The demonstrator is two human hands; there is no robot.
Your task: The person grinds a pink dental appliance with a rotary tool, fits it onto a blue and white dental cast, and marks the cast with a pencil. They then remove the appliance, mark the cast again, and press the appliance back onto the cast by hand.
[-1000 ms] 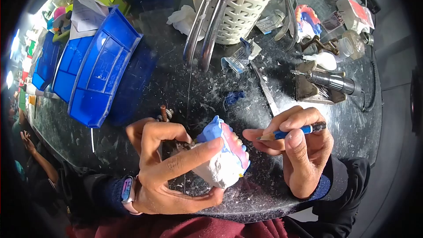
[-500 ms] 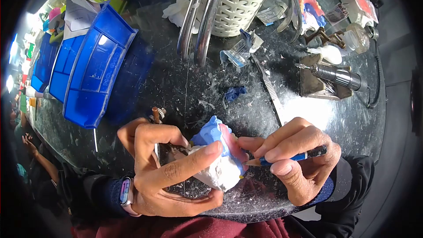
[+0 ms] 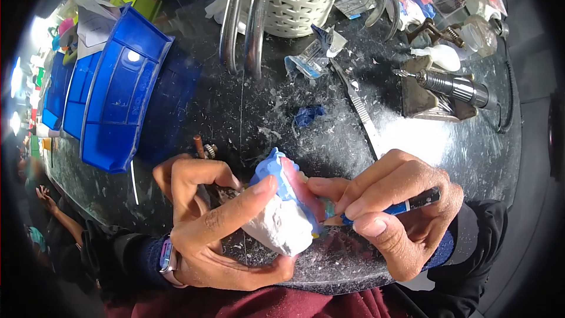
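A dental model (image 3: 281, 227) of white plaster, with blue material and a pink part with small teeth, is held above the dark table near its front edge. My left hand (image 3: 220, 224) is closed round it, the forefinger lying across the blue and white top. A brass-coloured metal piece (image 3: 200, 147) sticks out behind the left fingers. Between thumb and fingers, my right hand (image 3: 400, 209) pinches a blue pencil (image 3: 395, 208), its sharpened tip at the right edge of the model. The right forefinger reaches the pink part.
Blue bins (image 3: 120, 94) are at the left. A white basket (image 3: 303, 0) stands at the back, metal tools beside it. A knife (image 3: 359, 106), blue scrap (image 3: 309, 115) and rotary handpiece (image 3: 453, 88) are farther right. Another person's hand (image 3: 46, 197) shows far left.
The model is turned and tilted slightly in my left hand, showing more white plaster. My right hand and the pencil have shifted slightly. The camera view has moved a little.
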